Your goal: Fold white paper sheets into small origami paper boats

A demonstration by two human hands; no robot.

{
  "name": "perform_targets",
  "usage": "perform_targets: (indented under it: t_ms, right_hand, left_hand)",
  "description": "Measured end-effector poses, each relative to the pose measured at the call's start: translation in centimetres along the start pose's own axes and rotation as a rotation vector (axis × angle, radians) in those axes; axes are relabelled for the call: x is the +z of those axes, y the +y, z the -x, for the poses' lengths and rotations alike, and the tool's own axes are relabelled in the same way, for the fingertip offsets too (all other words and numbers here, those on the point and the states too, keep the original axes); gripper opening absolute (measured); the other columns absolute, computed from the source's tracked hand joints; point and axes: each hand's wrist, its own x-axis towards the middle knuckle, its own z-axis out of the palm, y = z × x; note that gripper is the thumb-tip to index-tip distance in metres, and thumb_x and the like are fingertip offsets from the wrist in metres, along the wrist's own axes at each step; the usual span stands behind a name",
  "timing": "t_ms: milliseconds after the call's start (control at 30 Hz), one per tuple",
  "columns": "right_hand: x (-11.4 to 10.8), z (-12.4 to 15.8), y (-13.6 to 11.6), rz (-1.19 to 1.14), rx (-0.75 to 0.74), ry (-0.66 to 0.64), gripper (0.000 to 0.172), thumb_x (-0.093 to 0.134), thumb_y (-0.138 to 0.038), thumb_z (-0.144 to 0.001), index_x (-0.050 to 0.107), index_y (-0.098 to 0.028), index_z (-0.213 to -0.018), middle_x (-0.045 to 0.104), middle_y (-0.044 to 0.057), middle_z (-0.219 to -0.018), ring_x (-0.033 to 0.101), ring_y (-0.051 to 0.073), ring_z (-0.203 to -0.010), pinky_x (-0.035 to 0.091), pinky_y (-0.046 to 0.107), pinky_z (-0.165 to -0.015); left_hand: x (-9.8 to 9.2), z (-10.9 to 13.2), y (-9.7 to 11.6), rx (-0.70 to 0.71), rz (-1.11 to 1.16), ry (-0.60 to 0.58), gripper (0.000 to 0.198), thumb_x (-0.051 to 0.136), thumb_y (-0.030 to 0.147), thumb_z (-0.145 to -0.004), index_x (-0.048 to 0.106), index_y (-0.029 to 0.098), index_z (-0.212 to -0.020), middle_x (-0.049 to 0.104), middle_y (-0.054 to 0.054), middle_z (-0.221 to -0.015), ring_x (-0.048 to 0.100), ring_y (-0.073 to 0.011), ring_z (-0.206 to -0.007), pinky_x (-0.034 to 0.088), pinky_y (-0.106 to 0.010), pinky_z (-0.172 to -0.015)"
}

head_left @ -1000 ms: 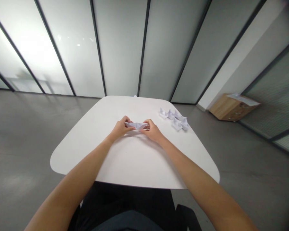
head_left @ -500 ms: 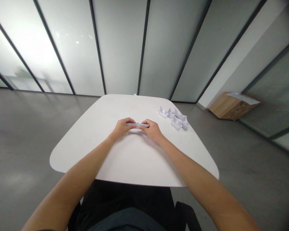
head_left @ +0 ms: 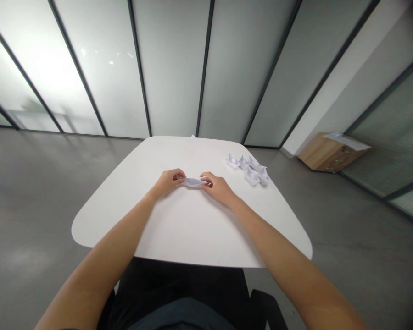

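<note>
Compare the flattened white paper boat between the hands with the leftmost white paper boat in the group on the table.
The flattened white paper boat is held at its ends by the left hand and right hand, while the leftmost white paper boat sits untouched on the white table. The held one looks long and low; the other looks shorter, with a raised peak. Both are folded white paper.

Both ends of the paper boat (head_left: 194,182) are hidden by the left hand (head_left: 167,183) and right hand (head_left: 218,189). Beyond the grip, to the right, the other paper boats (head_left: 249,170) overlap, too small to count. The left arm (head_left: 99,247) and right arm (head_left: 289,261) are cut off by the lower edge.
</note>
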Motion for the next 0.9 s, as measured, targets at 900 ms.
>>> perform_targets:
  t_ms: [900]
  right_hand:
    - [-13.4,3.3,8.6,0.65,0.286,0.14,0.005,0.076,-0.023,-0.078,0.074,-0.022,-0.074,0.073,0.01,-0.079,0.065,0.027,-0.077,0.046,0.042,-0.076]
  left_hand:
    - [0.3,0.2,-0.9,-0.001,-0.134,-0.059,0.028,0.064,0.038,-0.088,0.076,0.024,-0.109,0.078,-0.003,-0.102,0.072,-0.0193,-0.089,0.056,-0.033,-0.089]
